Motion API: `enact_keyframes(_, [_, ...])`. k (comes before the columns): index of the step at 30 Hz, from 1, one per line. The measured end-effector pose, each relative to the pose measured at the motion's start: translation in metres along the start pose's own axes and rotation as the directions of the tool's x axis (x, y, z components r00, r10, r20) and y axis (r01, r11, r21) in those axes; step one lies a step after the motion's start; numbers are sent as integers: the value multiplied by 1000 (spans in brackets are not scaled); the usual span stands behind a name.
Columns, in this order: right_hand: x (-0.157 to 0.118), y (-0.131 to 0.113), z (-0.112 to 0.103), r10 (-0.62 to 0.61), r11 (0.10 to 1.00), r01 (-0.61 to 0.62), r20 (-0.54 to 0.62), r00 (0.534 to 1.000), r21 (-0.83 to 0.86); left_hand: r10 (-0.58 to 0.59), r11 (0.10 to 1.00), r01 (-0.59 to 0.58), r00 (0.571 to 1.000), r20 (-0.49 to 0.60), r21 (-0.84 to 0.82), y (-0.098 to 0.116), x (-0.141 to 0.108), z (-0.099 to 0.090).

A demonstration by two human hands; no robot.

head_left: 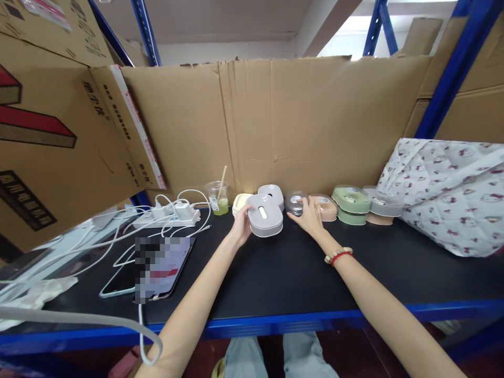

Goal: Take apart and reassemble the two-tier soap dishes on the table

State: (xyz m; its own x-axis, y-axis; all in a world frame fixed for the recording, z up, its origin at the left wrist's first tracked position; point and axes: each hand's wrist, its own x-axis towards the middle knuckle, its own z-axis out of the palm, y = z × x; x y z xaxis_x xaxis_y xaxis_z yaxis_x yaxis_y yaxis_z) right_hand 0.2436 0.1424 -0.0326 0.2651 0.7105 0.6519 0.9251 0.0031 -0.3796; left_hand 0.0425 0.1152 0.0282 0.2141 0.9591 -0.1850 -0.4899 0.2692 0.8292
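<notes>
My left hand [241, 228] grips the left side of a grey rounded box [265, 216] with a pale slot in its top, raised above the table. Behind it stands a similar grey box [274, 193], and a cream box [240, 202] shows at its left. My right hand [309, 216] reaches over a dark box with a clear lid [294, 200], its fingers curved against the lid's right side. Whether it grips that box I cannot make out. A peach box [326, 209] sits just right of this hand, partly covered by it.
Green boxes [350, 199] and a grey box on a peach one [381, 205] are stacked at the right, beside a patterned cloth [452, 194]. To the left are a plastic cup with a straw [220, 202], a power strip [189, 219], cables and phones [173, 273]. Cardboard [315, 121] walls the back.
</notes>
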Motion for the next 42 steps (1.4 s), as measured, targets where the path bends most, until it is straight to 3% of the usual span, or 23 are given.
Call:
enact_keyframes(6, [1, -1, -3, 51, 994, -48, -24, 998, 93, 11, 1000, -11, 1000, 0, -19, 1, 0, 0])
enact_keyframes(11, [2, -3, -10, 12, 972, 25, -156, 988, 234, 14, 1000, -15, 1000, -25, -26, 1, 0, 2])
enact_keyframes(16, [-6, -24, -25, -193, 895, 261, -213, 958, 361, 18, 999, -17, 999, 27, -41, 0, 2, 2])
enact_keyframes(21, [-19, -51, -30, -437, 767, 417, -79, 896, 489, 68, 997, -65, 993, 95, -35, -4, 7, -2])
enact_keyframes(30, [-25, -60, -31, -432, 762, 341, 39, 901, 550, 114, 993, -111, 986, 121, -35, -6, 7, -2])
enact_keyframes(37, [-26, -62, -30, -405, 727, 285, 55, 913, 625, 159, 987, -158, 986, 51, -24, -7, 8, -2])
enact_keyframes(39, [-26, -65, -28, -343, 684, 210, 52, 938, 699, 160, 987, -159, 987, 18, -28, -4, 5, 0])
enact_keyframes(42, [-27, -70, -26, -172, 570, -11, 132, 976, 822, 150, 987, -150, 989, -13, -50, 0, 1, 2])
